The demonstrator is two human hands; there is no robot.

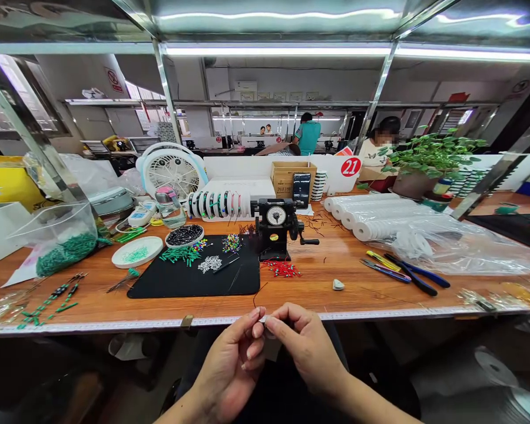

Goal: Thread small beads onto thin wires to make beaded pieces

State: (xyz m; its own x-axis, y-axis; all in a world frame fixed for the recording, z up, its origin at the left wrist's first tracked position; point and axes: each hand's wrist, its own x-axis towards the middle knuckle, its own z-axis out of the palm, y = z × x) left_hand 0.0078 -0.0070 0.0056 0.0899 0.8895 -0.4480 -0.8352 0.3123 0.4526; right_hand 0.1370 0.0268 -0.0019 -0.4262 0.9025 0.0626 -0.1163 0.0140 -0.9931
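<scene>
My left hand (233, 364) and my right hand (304, 343) meet below the front edge of the wooden table (335, 277), fingertips pinched together. Between them they hold a thin dark wire (255, 299) that curls up over the table edge; a small pale piece at the pinch is too small to name. Straight ahead lies a black mat (194, 278) with green tubes (182, 254), white beads (209, 263) and coloured beads (232, 242). A black hand-crank machine with a dial (276, 227) stands behind the mat, red pieces (282, 269) at its foot.
Pliers and cutters (406, 272) lie at the right, by white rolls (371, 212) and clear plastic bags. A fan (172, 171), a bowl of dark beads (184, 235), a white plate (136, 252) and a bag of green pieces (62, 247) stand left. A potted plant (428, 159) and other people are beyond.
</scene>
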